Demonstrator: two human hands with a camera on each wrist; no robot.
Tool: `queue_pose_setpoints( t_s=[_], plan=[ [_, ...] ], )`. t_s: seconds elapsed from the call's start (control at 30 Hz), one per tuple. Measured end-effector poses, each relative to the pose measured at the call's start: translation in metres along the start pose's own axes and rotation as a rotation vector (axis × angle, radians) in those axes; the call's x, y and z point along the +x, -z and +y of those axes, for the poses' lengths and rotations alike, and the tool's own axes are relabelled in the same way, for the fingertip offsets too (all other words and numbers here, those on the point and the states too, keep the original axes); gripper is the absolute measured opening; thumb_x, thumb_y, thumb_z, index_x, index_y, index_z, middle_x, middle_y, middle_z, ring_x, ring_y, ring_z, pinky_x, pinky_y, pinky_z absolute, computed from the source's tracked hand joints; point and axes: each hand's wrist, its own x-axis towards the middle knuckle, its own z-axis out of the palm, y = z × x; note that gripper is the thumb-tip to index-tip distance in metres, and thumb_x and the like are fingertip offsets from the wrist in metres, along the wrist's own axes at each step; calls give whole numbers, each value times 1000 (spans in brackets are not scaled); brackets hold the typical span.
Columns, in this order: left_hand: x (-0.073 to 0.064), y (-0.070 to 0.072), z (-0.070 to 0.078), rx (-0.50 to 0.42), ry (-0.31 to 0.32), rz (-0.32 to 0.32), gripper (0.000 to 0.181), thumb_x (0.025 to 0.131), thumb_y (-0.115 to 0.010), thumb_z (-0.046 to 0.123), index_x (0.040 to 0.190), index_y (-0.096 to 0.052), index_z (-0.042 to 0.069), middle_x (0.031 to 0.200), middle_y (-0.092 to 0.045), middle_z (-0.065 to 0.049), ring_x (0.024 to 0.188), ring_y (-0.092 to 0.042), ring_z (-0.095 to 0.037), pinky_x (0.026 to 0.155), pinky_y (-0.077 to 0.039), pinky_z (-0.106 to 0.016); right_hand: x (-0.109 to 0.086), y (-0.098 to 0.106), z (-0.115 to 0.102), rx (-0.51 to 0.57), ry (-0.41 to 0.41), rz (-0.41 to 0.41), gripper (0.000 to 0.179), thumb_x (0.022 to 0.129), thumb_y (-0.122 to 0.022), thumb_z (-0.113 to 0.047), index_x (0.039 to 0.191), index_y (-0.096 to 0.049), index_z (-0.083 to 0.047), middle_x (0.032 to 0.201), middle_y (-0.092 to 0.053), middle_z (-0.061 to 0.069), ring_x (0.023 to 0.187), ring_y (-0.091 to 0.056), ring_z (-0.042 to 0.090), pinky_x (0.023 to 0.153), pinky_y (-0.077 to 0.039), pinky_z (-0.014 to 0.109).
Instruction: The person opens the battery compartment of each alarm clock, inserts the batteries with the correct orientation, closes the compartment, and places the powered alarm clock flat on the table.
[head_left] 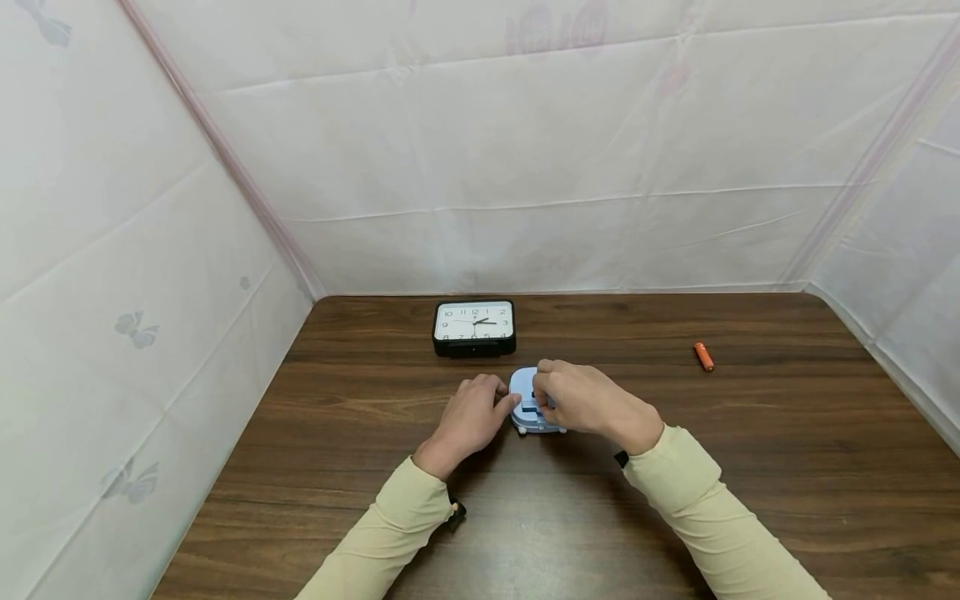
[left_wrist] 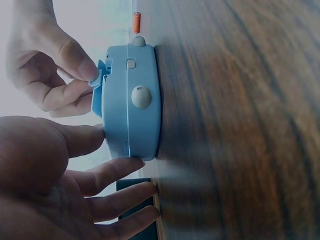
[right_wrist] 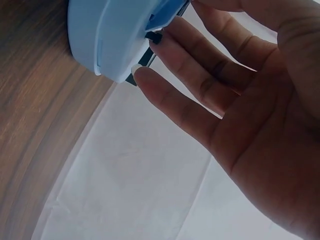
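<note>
Item: light-blue case [head_left: 522, 383], rounded, with stubby pale feet [left_wrist: 141, 97]. Position: flat on the desk [head_left: 337, 442], between the two hands, nearer the person than the black clock [head_left: 474, 327].
Hold: left hand [head_left: 471, 414] narrow on the case's edge, thumb on the upper face, forefinger at the side; right hand [head_left: 588, 400] pinches a blue flap [left_wrist: 97, 102] at the upper face.
Handling (judged): light, stiff plastic shell, smooth and apt to slide; best steadied by its rounded sides. Flap thin, probably fragile if bent; best taken by its raised edge.
Also on desk: orange battery [head_left: 703, 357], lying well apart to the right; probably slippery and inclined to roll.
Writing: black clock, white dial, hour numerals legible, lower ones partly cut by the rim. No brand legible on case or battery.
</note>
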Motion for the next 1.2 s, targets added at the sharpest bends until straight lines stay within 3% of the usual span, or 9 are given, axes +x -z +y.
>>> queue_pose_setpoints(
  t_s=[0.33,0.53,0.8,1.2],
  plan=[
    [1,-1,0,19,1,16,25,108,-65,27,108,-73,3,110,-69,-10,106,-62,-32,90,-52,-48,-6,9,-1,-3,-49,4,21,87,-81,-2,81,-64,-14,85,-49,-4,68,-47,9,59,-45,27],
    [-1,-3,3,141,1,27,30,109,-63,31,114,-72,3,115,-70,-13,108,-64,-34,89,-54,-50,-8,17,9,-11,-119,9,19,87,-79,-1,84,-63,-12,87,-51,-1,70,-50,12,61,-48,32],
    [-5,-7,4,337,-54,18,37,114,-52,34,123,-70,2,122,-66,-18,112,-62,-38,87,-56,-53,-15,24,31,22,-213,21,16,85,-71,2,84,-62,-10,86,-52,2,70,-50,17,62,-46,35],
    [-7,-6,6,412,-91,10,39,115,-48,34,127,-68,3,121,-65,-17,110,-61,-37,84,-56,-52,-18,22,57,66,-295,-62,17,87,-69,3,80,-61,-11,82,-57,1,71,-53,18,64,-46,35]
  ],
)
